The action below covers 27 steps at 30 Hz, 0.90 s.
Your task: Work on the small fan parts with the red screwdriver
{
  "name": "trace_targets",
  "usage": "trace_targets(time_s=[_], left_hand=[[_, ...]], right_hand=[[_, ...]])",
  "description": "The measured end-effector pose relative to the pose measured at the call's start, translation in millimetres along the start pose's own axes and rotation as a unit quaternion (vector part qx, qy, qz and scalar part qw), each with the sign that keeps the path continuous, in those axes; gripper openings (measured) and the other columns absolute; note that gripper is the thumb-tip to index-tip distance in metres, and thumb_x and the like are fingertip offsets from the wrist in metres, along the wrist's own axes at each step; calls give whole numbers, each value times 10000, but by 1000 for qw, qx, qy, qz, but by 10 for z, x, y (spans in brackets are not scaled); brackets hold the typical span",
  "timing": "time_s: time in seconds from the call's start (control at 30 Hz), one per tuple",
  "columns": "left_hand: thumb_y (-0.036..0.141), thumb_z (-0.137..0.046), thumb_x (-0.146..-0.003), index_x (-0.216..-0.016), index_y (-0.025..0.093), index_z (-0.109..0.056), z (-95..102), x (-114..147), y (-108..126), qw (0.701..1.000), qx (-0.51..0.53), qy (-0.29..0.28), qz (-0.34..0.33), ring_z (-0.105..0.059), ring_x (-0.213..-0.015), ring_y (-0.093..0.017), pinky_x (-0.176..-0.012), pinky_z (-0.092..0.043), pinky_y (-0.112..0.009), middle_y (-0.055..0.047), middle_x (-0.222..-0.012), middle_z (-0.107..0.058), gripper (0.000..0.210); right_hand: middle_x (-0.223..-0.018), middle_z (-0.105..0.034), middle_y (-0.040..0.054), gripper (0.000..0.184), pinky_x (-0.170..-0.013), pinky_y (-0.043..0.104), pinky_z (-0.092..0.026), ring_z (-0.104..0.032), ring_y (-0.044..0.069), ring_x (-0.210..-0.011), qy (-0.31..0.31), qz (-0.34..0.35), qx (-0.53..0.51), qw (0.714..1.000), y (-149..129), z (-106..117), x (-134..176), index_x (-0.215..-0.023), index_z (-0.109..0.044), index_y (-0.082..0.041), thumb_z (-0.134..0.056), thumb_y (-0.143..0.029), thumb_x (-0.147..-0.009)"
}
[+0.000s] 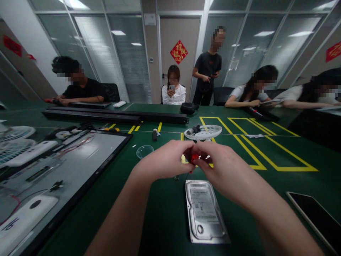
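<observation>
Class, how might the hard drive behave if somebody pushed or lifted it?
The hard drive looks metal-cased, so it is probably stiff and fairly heavy for its size. Lying flat, it would likely slide rather than roll or tip.

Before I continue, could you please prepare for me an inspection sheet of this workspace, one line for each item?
Surface: green table with yellow tape lines.
Job's things: small red item between the hands; metal hard drive lying label up.
Clutter: opened panel at left; clear round dish; white grille; phone-like device at right.
Hands: right hand has its fingers on the red item; left hand meets it there, grip partly hidden.
Cables: reddish wires and black connector over the panel.
Surroundings: five people beyond the table, one standing; glass partitions behind.
</observation>
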<state>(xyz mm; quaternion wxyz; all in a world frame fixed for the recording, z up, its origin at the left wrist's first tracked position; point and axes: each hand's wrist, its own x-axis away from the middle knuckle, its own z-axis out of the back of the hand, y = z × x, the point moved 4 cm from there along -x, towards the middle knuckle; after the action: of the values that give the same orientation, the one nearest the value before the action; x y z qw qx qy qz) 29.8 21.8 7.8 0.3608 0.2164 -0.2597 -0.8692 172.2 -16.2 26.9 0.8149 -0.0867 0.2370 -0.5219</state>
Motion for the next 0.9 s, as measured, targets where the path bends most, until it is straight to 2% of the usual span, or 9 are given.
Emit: trace_targets(time_s=[0.1,0.23,0.37,0.47,0.67,0.8,0.9], left_hand=[[203,-718,-782,-1077,188,-689,-2,-7,-19,1000,15,1,11,-676,-900,-199,-761,-488,-296,-40,-1035,-753,297],[261,-763,-765,-1072,185,-686,-2,-8,-39,999,26,-9,26,-666,-842,-196,-710,-475,-289,-35,-977,-746,326],[261,-742,-796,-1069,188,-696,8,0,-7,1000,7,1,0,-672,-946,-216,-783,-486,-309,-56,-1084,-751,286],[211,-705,-809,-1120,199,-701,5,-1,-11,1000,-3,11,-1,-673,-948,-214,-793,-488,-312,-54,-1091,-754,312],[228,-762,-764,-1090,179,-691,-11,-10,-42,999,32,-5,20,-682,-870,-202,-731,-490,-290,-47,-1012,-756,337],[243,-749,-781,-1012,176,-696,-6,-12,-17,1000,14,0,-1,-679,-945,-221,-804,-499,-315,-59,-1058,-756,247],[204,-717,-792,-1059,183,-695,-8,-13,-23,1000,9,6,0,-681,-938,-215,-821,-501,-318,-55,-1052,-758,268]], right_hand=[[-998,-749,35,154,-733,309,-441,-675,213,-900,3,-12,-12,1000,5,-6,7,-994,-675,-223,-621,-109,-905],[-962,-736,40,62,-702,311,-432,-665,221,-872,6,-8,1,1000,8,-13,2,-935,-669,-221,-686,-184,-888],[-991,-726,48,163,-718,312,-441,-658,215,-882,-2,-7,13,1000,23,-11,1,-973,-700,-223,-615,-104,-902],[-1052,-731,48,248,-752,315,-455,-664,217,-930,-7,-1,4,1000,18,-11,3,-1043,-711,-236,-574,-75,-914],[-964,-733,35,80,-707,321,-438,-666,225,-883,0,-8,5,1000,7,-13,0,-956,-687,-226,-670,-176,-896],[-998,-737,45,171,-729,318,-447,-668,219,-890,-5,-13,10,1000,12,-8,5,-975,-696,-224,-623,-94,-892],[-1027,-748,54,188,-748,318,-461,-681,219,-907,-4,-20,-4,1000,16,-6,8,-1004,-675,-212,-608,-76,-893]])
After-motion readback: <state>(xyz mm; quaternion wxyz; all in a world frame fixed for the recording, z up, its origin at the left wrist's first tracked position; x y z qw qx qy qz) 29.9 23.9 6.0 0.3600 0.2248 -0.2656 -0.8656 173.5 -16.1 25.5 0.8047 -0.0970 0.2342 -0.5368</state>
